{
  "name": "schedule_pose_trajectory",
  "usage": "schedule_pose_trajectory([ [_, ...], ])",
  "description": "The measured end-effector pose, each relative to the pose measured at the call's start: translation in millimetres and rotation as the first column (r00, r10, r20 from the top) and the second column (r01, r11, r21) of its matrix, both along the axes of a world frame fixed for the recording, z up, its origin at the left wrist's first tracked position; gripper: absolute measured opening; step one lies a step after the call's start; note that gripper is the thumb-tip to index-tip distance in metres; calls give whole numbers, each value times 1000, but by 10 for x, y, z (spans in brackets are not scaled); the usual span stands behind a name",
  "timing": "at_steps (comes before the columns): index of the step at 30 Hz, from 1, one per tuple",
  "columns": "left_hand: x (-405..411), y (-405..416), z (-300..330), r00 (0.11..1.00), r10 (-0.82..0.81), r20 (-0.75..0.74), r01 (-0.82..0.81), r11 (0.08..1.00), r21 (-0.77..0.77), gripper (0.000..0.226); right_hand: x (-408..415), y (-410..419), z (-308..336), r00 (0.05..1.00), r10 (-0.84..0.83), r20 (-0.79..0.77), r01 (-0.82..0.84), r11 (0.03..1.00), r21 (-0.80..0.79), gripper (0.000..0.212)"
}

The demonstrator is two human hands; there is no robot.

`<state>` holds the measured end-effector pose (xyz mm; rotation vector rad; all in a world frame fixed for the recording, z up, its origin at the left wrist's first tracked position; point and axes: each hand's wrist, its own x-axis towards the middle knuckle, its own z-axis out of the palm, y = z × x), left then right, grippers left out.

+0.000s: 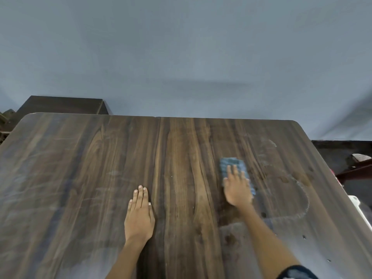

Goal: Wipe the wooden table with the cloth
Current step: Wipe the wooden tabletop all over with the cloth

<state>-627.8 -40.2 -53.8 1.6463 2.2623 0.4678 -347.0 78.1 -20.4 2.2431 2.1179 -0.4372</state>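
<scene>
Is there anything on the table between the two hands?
No. In the head view, only bare wooden table lies between the left hand and the right hand pressing the blue cloth.

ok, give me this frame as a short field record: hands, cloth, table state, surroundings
left hand: flat on the table, fingers straight, holding nothing
right hand: fingers straight, pressing the cloth onto the table, no curled grip
cloth: folded blue-grey rectangular cloth, under the right hand, right of table centre
table: dark brown wood-grain table with rounded corners
table state: pale curved residue streaks right of the cloth; hazy dull film on the left part
surroundings: grey wall behind; dark wooden cabinet at far left
</scene>
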Motion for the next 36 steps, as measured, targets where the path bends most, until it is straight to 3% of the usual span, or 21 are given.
schedule_pose_trajectory([
  [3,0,-29,8,1000,-21,-7,21,1000,2,49,268,-21,40,982,-184,-46,177,977,-119,53],
  [6,11,-32,16,1000,-13,-5,13,1000,16,49,-125,-88,-15,977,-211,-19,209,976,-63,54],
  [10,45,-36,22,1000,-3,-20,4,1000,19,49,-906,-407,-92,997,66,-38,-66,998,1,56],
  [14,94,-112,2,1000,11,-26,-10,1000,22,56,-1732,-1006,-77,908,395,-137,-395,918,28,73],
  [18,106,-255,16,1000,29,-3,-29,999,32,52,-1626,-1017,-48,875,461,-145,-466,885,2,70],
  [21,127,-322,46,1000,4,-6,-4,1000,21,50,-1159,-796,-64,932,354,-82,-354,935,13,52],
  [27,163,-454,99,1000,-12,-5,12,1000,-28,49,105,-528,50,995,-49,-83,44,997,-62,52],
  [31,187,-524,116,1000,-22,-7,22,998,-59,50,-98,-560,58,970,-226,-87,217,971,-100,54],
  [33,205,-559,118,1000,-24,-5,23,997,-68,50,-406,-657,38,982,-170,-86,163,983,-89,55],
  [36,219,-586,113,1000,-21,-5,20,998,-64,50,-942,-991,-20,988,101,-115,-107,993,-53,54],
])
